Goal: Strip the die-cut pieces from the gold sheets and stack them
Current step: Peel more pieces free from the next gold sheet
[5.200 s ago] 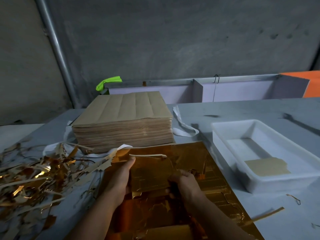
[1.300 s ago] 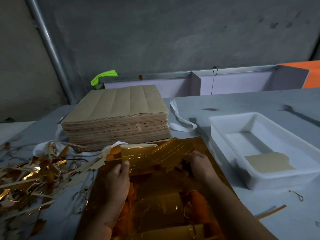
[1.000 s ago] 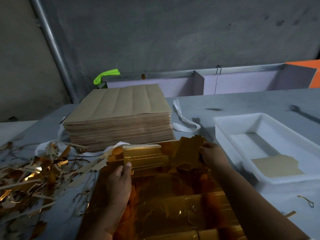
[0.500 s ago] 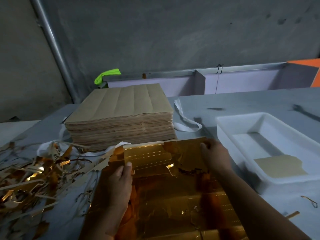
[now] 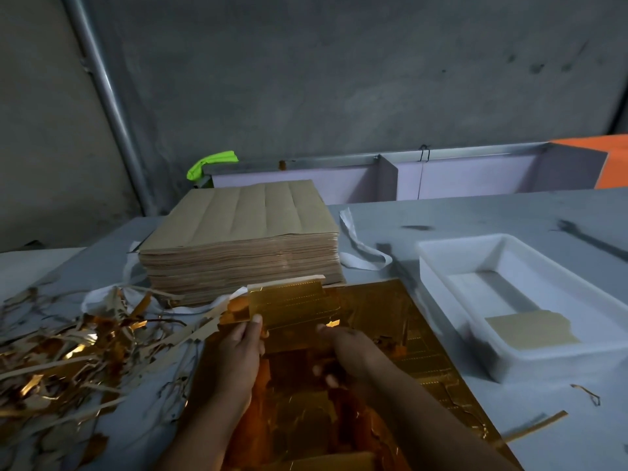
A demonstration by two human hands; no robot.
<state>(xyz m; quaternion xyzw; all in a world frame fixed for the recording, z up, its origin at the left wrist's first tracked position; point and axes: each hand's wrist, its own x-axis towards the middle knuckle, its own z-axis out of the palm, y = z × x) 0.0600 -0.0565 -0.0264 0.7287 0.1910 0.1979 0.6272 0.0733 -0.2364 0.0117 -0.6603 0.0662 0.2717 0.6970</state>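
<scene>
the gold pieces (image 5: pixel 292 305), a small bundle of die-cut blanks with dotted crease lines, are held a little above the near middle of the table (image 5: pixel 475 212), over the far end of the gold sheet (image 5: pixel 404 321) that lies flat under both forearms. the left hand (image 5: pixel 238 355) pinches the bundle's lower left corner, thumb on top and fingers underneath. the right hand (image 5: pixel 346 348) grips the lower right edge, its thumb tip on the gold face and its fingers curled in below. the sheet's near part looks torn and crumpled, with orange reflections. just beyond the bundle stands a tall stack of brown sheets (image 5: pixel 244 239), backs up, with a white strap (image 5: pixel 360 253) trailing from its right side. to the left, a heap of gold and brown scrap strips (image 5: pixel 68 351) spreads over the table. to the right sits a white tray (image 5: pixel 458 240), and one brown-backed piece (image 5: pixel 530 329) lies flat in its near end. a loose gold strip (image 5: pixel 537 424) lies on the table near the sheet's right edge, in front of the tray. at the back are a grey wall, a slanting metal pipe (image 5: pixel 102 79), a bright green object (image 5: pixel 210 164) and an orange surface (image 5: pixel 598 158).
</scene>
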